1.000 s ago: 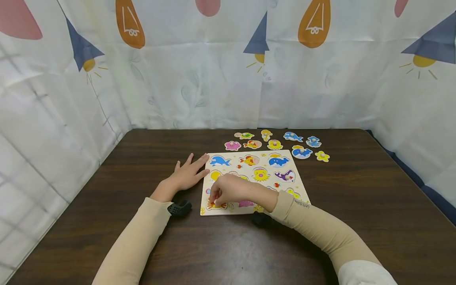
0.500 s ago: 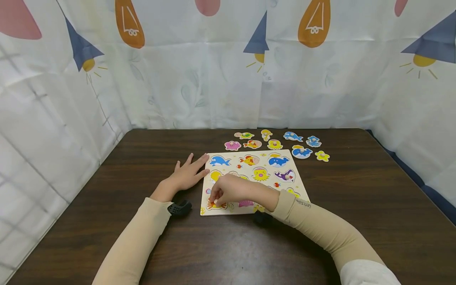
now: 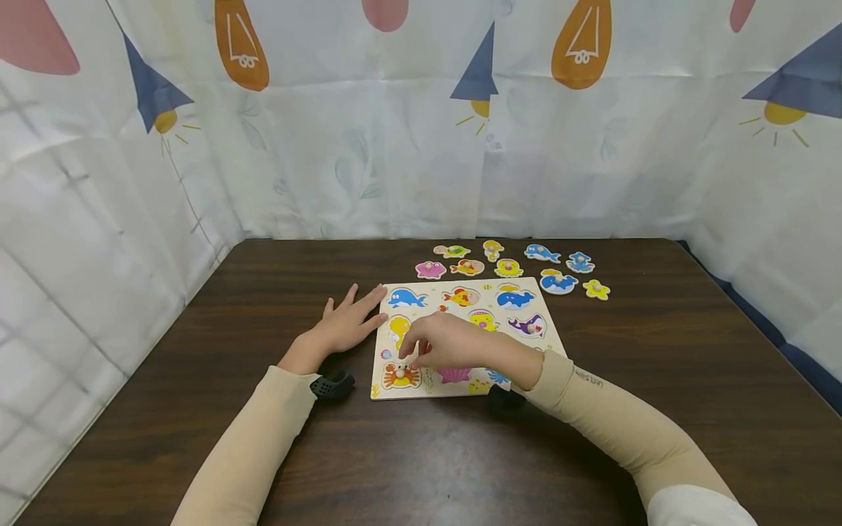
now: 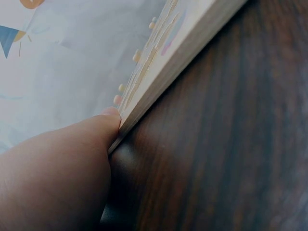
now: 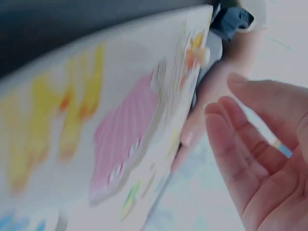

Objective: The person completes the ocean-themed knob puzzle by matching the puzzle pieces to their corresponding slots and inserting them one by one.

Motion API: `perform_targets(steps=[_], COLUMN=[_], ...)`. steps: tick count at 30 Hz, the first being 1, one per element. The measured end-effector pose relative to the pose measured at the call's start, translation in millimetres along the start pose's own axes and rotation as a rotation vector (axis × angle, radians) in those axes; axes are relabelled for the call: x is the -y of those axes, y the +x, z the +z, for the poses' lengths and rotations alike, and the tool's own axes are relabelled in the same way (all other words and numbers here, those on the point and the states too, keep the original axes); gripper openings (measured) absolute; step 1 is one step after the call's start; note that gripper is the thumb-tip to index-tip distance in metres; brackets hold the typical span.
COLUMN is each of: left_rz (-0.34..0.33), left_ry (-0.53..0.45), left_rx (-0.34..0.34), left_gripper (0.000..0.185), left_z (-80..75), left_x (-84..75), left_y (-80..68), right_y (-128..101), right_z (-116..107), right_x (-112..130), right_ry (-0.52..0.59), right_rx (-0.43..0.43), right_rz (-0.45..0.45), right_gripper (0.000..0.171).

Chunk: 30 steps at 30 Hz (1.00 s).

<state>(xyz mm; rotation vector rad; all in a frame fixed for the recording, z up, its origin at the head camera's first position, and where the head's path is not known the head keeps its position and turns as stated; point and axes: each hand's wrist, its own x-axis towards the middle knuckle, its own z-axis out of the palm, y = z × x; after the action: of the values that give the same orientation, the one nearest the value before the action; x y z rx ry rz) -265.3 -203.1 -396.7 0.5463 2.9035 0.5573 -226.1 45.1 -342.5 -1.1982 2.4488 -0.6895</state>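
The board [image 3: 460, 336] lies flat on the table [image 3: 658, 380], near its middle, long edges roughly parallel to the near table edge.

Left hand [image 3: 345, 325]: flat on the table, fingers straight and spread, fingertips against the board's left edge. The left wrist view confirms a fingertip [image 4: 108, 122] touching the edge of the board [image 4: 183, 53]. It holds nothing.

Right hand [image 3: 447, 342]: above the near-left part of the board, fingers loosely bent and pointing down toward the crab piece [image 3: 400, 375]. The crab piece sits in its recess at the board's near-left corner, its peg showing. The fingertips are just above or beside the peg; contact cannot be judged from the head view. The right wrist view is blurred, but shows the fingers [image 5: 240, 159] relaxed and apart from the board [image 5: 120, 120], nothing between them.

A pink shell [image 3: 452, 375] sits in the board just right of the crab piece. Blue whales [image 3: 406, 297] and a fish [image 3: 460, 296] occupy the far row.

Loose pieces [image 3: 509, 267] lie in a cluster on the table beyond the board's far edge, well apart from both hands. A patterned curtain [image 3: 421, 117] stands behind the table.
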Motion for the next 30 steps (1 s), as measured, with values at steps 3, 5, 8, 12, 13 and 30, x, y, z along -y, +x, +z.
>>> perform_targets(steps=[3, 5, 8, 12, 13, 30], left_rz=[0.001, 0.001, 0.001, 0.004, 0.007, 0.014], left_ry=[-0.005, -0.008, -0.010, -0.008, -0.008, -0.010], left_rx=[0.003, 0.008, 0.011, 0.010, 0.009, 0.009], left_gripper=[0.069, 0.069, 0.069, 0.069, 0.069, 0.070], left_z=[-0.1, 0.2, 0.4, 0.0, 0.0, 0.0], left_x=[-0.5, -0.3, 0.5, 1.1, 1.2, 1.5], left_y=[-0.6, -0.3, 0.2, 0.5, 0.6, -0.8], right_y=[-9.2, -16.0, -27.7, -44.4, -48.8, -105.9], right_z=[-5.0, -8.4, -15.6, -27.4, -30.6, -86.5], right_x=[-2.5, -5.5, -12.5, -26.0, -29.5, -103.5], right_ry=[-0.038, -0.057, -0.065, -0.061, -0.062, -0.077], right_rx=[-0.029, -0.047, -0.085, -0.153, -0.172, -0.482], right_rz=[-0.036, -0.055, -0.078, -0.104, -0.104, 0.205], right_gripper=[0.022, 0.024, 0.024, 0.025, 0.025, 0.022])
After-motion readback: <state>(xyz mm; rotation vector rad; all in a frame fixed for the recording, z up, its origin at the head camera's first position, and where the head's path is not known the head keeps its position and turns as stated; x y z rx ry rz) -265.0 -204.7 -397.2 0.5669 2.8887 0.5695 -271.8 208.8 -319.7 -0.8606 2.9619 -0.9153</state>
